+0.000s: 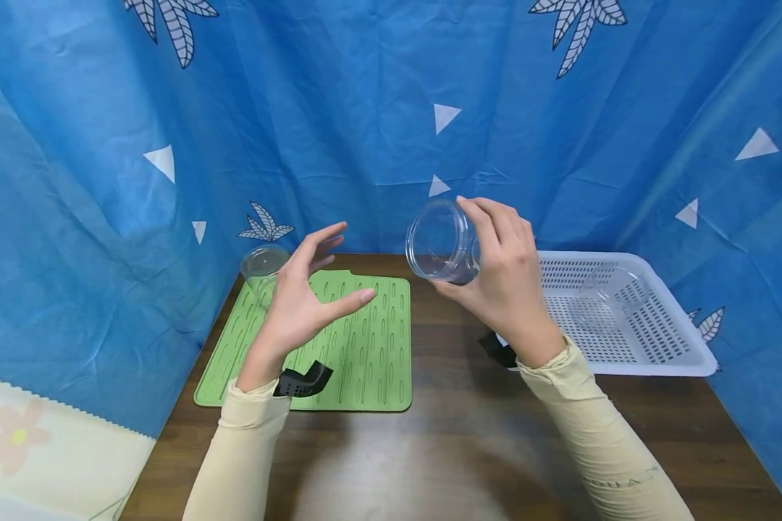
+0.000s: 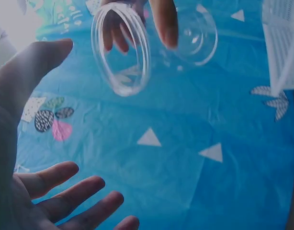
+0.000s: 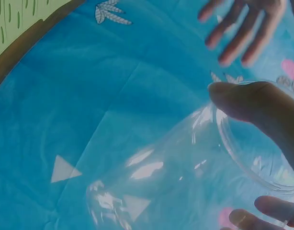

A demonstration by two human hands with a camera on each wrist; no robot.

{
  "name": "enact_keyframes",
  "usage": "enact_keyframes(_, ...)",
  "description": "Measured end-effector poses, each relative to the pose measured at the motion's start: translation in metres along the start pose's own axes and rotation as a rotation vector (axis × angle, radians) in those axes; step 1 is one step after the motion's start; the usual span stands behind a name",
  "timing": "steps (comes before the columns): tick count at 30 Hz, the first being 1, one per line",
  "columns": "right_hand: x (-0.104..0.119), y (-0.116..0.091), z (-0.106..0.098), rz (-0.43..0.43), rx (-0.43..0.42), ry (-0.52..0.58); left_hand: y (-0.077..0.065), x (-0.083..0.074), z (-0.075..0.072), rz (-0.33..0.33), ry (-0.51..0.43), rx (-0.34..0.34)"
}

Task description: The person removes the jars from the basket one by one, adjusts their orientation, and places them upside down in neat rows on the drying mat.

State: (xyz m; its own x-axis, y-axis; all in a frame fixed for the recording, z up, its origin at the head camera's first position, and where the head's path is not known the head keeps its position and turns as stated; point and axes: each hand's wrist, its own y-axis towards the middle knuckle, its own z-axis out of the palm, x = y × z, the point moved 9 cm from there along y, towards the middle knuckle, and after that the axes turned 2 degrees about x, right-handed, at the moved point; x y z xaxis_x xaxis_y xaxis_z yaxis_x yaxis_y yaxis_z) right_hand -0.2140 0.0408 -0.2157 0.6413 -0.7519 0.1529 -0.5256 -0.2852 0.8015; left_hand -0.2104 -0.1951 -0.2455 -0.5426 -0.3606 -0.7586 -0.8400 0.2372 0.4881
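Note:
My right hand (image 1: 510,271) holds a clear cup (image 1: 438,242) in the air, thumb below and fingers above. The cup lies on its side, its wide ringed rim toward the left hand; in the right wrist view its clear body (image 3: 152,163) narrows away from the rim. My left hand (image 1: 296,307) is apart from it, thumb and fingers spread and nothing between them. Another clear cup (image 1: 261,262) stands at the back left of the green ridged mat (image 1: 365,347), partly hidden by the left hand.
A white perforated basket (image 1: 684,354) stands on the right, with a clear container (image 1: 612,289) lying in it. The brown wooden table (image 1: 430,449) lies under mat and basket. A blue patterned curtain (image 1: 339,108) closes off the back and sides.

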Motion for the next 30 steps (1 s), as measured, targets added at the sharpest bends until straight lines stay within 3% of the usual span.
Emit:
enact_keyframes(5, 0.027, 0.004, 0.006, -0.096, 0.001, -0.102, 0.008, -0.015, 0.007, 0.072, -0.073, 0.057)
enact_keyframes(17, 0.082, 0.006, 0.014, -0.211, -0.019, -0.207, 0.015, -0.027, 0.025, 0.171, -0.234, 0.164)
enact_keyframes(22, 0.098, 0.004, 0.016, -0.254, -0.065, -0.258, 0.016, -0.031, 0.030, 0.196, -0.257, 0.184)
enact_keyframes(30, 0.105, 0.000, 0.020, -0.264, -0.045, -0.304, 0.016, -0.035, 0.030, 0.233, -0.280, 0.174)
